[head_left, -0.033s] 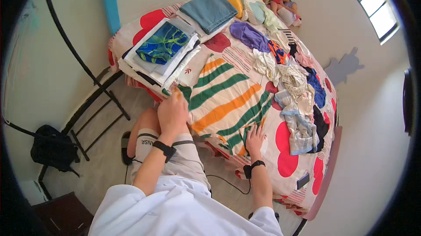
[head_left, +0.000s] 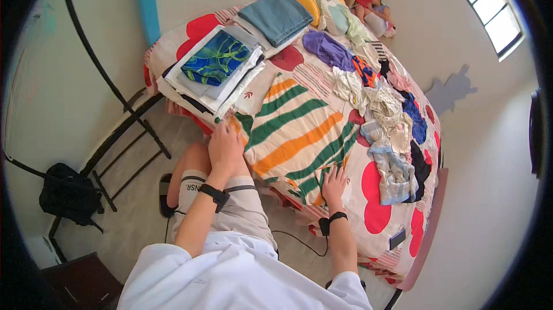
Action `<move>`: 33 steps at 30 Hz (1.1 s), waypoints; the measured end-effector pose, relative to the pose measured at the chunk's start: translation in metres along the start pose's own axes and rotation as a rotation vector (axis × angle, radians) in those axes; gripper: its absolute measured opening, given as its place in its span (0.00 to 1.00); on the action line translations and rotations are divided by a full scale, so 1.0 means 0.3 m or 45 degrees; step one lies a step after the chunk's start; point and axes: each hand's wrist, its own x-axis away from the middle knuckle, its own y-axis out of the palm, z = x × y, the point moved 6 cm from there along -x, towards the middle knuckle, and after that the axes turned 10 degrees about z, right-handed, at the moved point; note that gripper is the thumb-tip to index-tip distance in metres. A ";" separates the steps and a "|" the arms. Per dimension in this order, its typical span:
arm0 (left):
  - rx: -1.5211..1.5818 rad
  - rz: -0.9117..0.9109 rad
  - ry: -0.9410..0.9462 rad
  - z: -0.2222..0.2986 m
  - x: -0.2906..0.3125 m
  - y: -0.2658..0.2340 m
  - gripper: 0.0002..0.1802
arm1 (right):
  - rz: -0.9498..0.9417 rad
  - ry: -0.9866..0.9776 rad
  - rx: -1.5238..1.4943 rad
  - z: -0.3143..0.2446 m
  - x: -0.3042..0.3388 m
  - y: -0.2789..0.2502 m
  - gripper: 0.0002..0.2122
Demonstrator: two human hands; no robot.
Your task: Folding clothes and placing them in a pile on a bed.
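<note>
A cream shirt (head_left: 288, 131) with green and orange stripes lies spread on the bed in front of me. At its left edge, my left hand (head_left: 226, 147) rests on the sleeve, fingers pointing forward and slightly apart, not gripping the cloth. My right hand (head_left: 334, 188) lies flat with fingers spread on the shirt's near right corner. Black bands circle both wrists. Beyond my left hand sits a stack of folded clothes (head_left: 227, 98), topped by a blue and green patterned folded garment (head_left: 216, 57).
Folded blue jeans (head_left: 276, 17) lie at the back. Loose clothes, including a purple garment (head_left: 327, 49) and a pale blue checked one (head_left: 394, 174), heap along the right. A phone (head_left: 397, 239) lies near the bed's right edge. A black bag (head_left: 72, 195) stands left.
My left hand has settled onto the left sleeve, its fingers lower and less bunched, and the sleeve lies flatter. The right hand stays where it was.
</note>
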 end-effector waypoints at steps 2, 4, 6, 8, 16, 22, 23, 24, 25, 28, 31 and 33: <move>-0.146 0.277 -0.167 -0.198 0.002 0.006 0.27 | 0.052 -0.046 -0.012 -0.101 -0.011 0.011 0.30; 0.028 0.258 -0.467 -0.298 0.007 0.052 0.33 | 0.051 -0.008 -0.094 -0.142 -0.005 0.014 0.30; 0.220 0.226 -0.754 -0.365 0.015 0.086 0.39 | -0.017 0.028 -0.096 -0.182 0.001 0.016 0.32; 0.171 -0.235 -0.956 -0.405 0.018 0.153 0.41 | -0.161 0.210 -0.176 -0.199 0.026 0.015 0.33; 0.338 -0.378 -0.686 -0.416 -0.036 0.184 0.30 | -0.114 0.247 -0.223 -0.249 0.035 -0.034 0.35; 0.682 -0.117 -0.500 -0.303 -0.044 0.142 0.18 | -0.032 0.266 -0.156 -0.236 0.039 -0.020 0.33; 0.809 -0.062 -0.438 -0.290 -0.042 0.149 0.16 | -0.035 0.267 -0.136 -0.237 0.035 -0.021 0.32; 0.940 -0.018 -0.375 -0.265 -0.042 0.148 0.15 | -0.042 0.275 -0.110 -0.227 0.040 -0.022 0.32; 0.950 -0.067 -0.336 -0.248 -0.037 0.157 0.13 | -0.047 0.291 -0.111 -0.219 0.043 -0.021 0.32; 1.162 -0.024 -0.291 -0.202 -0.001 0.169 0.13 | -0.019 0.303 -0.141 -0.204 0.052 -0.024 0.32; 1.270 -0.081 -0.678 -0.267 0.038 0.255 0.20 | 0.012 0.303 -0.148 -0.210 0.035 -0.040 0.32; 1.353 0.055 -0.860 -0.370 0.056 0.291 0.23 | -0.022 0.283 -0.190 -0.279 0.017 -0.034 0.32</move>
